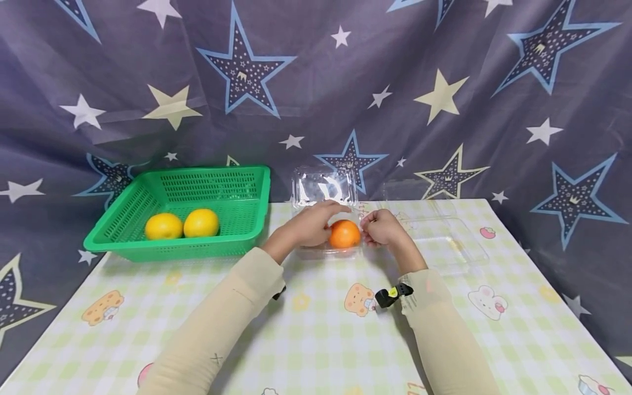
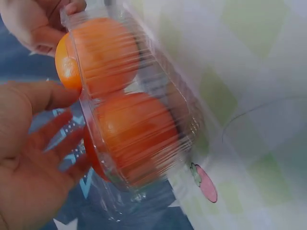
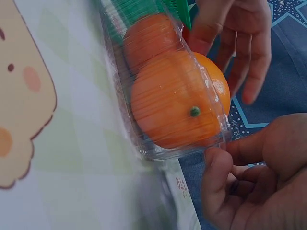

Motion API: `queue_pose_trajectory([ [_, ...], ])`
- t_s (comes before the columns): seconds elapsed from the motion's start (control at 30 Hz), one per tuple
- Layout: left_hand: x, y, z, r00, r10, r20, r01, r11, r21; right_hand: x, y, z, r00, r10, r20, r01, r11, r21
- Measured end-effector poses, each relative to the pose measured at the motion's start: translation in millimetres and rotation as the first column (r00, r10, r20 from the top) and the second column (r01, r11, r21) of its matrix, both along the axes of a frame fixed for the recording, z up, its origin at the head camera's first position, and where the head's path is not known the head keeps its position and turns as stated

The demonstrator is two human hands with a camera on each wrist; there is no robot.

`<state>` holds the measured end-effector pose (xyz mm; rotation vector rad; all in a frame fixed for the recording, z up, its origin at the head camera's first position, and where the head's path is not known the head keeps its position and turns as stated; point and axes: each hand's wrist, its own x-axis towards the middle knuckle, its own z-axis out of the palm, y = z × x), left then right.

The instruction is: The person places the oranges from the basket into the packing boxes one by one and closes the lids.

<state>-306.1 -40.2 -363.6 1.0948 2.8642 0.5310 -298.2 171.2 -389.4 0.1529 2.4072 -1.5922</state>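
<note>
A clear plastic clamshell box [image 1: 321, 253] stands at the table's far side with its lid [image 1: 323, 184] raised behind it. Two oranges lie inside: one [image 3: 168, 100] shows a green stem spot, and a redder one [image 2: 136, 136] sits beside it. In the head view the left hand hides the redder orange. My left hand [image 1: 312, 224] is over the box's left part, its fingers loosely extended around the rim by the oranges [image 1: 344, 234]. At the box's right front corner, my right hand [image 3: 259, 175] pinches the plastic rim between thumb and forefinger.
A green basket [image 1: 180, 249] on the left holds two yellow-orange fruits [image 1: 182, 225]. Right of my right hand lies another clear plastic box [image 1: 451, 244], its lid raised. A star-patterned curtain [image 1: 306, 126] hangs behind the checked tablecloth [image 1: 316, 351].
</note>
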Motion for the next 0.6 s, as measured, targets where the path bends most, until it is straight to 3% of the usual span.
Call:
queue_pose_trajectory([
  [0.13, -3.3, -6.2, -0.1, 0.985, 0.173, -0.014, -0.171, 0.981, 0.092, 0.1, -0.8, -0.7, 1.000, -0.001, -0.003, 0.001, 1.000, 0.002],
  [0.27, -6.8, -11.9, -1.1, 0.953, 0.303, -0.010, -0.295, 0.934, 0.201, 0.2, 0.2, -1.4, 1.000, 0.009, -0.004, -0.009, 1.000, -0.009],
  [0.37, -9.7, -15.0, -4.5, 0.920, 0.391, 0.017, -0.381, 0.883, 0.274, 0.3, 1.3, -1.6, 1.000, 0.009, -0.009, -0.009, 1.000, -0.013],
  [0.47, -12.7, -17.7, -10.9, 0.879, 0.472, 0.068, -0.465, 0.816, 0.344, 0.7, 1.6, -1.1, 1.000, 0.007, -0.010, -0.007, 1.000, -0.009],
  [0.53, -14.2, -19.6, -16.0, 0.855, 0.508, 0.100, -0.504, 0.772, 0.387, 1.0, 1.2, -0.6, 1.000, 0.004, -0.007, -0.004, 1.000, -0.009],
  [0.6, -16.5, -21.8, -20.6, 0.842, 0.525, 0.123, -0.524, 0.740, 0.423, 1.3, 0.6, 0.3, 1.000, 0.006, -0.007, -0.006, 1.000, -0.005],
])
